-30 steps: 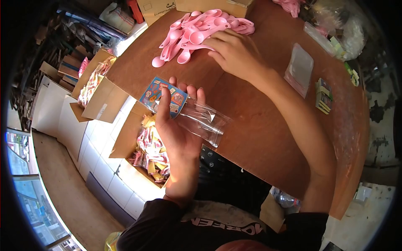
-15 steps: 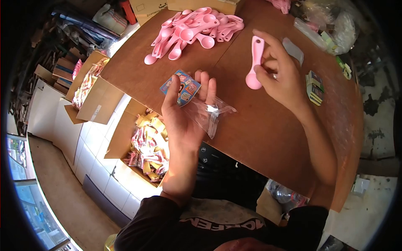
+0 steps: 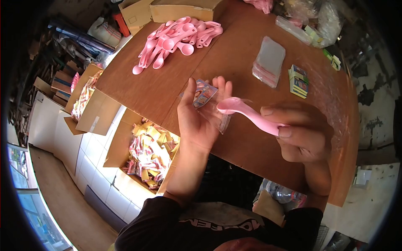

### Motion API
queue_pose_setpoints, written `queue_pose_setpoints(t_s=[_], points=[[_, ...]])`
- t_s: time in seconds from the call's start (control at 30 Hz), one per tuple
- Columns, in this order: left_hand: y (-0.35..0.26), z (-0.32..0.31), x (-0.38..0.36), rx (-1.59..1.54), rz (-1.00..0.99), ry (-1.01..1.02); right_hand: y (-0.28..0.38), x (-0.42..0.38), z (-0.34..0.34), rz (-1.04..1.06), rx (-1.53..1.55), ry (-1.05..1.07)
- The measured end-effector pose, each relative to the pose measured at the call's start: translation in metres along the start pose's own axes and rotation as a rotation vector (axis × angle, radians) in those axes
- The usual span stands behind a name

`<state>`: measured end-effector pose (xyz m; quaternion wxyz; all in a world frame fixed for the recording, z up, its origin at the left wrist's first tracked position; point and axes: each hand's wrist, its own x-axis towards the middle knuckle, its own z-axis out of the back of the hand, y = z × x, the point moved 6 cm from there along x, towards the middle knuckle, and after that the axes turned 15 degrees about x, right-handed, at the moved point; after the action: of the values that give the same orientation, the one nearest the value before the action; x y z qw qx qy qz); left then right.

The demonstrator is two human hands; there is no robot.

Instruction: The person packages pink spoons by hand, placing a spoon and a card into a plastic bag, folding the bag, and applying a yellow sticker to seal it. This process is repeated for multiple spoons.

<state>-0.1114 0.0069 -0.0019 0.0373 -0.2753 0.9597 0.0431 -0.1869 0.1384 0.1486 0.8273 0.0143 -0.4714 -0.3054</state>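
My left hand (image 3: pixel 199 121) is palm up with its thumb holding a clear plastic bag (image 3: pixel 225 121) that has a blue printed card (image 3: pixel 204 94) in it. A pink measuring spoon (image 3: pixel 251 113) is pinched by its handle end between the thumb and fingers of my right hand (image 3: pixel 303 134). The spoon's bowl points left, at the side of the bag near my left fingers. Whether the bowl touches the bag I cannot tell.
A pile of pink spoons (image 3: pixel 176 39) lies on the brown table (image 3: pixel 234 46). Clear bags (image 3: pixel 270 62) and a stack of cards (image 3: pixel 298 81) lie at the right. An open carton (image 3: pixel 115 146) of packed items stands below the table's left edge.
My right hand has come down and nearer, turning the spoon from upright to sideways with its bowl by the bag. The card now shows through the plastic. The view has shifted, uncovering the stacked bags.
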Motion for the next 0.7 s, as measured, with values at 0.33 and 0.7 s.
queue_pose_setpoints(t_s=[0.33, 0.7], points=[[0.025, -0.004, -0.004, 0.18, 0.013, 0.004, -0.004, -0.004, -0.013, 0.057, -0.3, -0.133], [0.047, -0.03, -0.018, 0.23, 0.023, 0.095, -0.008, 0.003, 0.015, -0.229, -0.17, -0.178]])
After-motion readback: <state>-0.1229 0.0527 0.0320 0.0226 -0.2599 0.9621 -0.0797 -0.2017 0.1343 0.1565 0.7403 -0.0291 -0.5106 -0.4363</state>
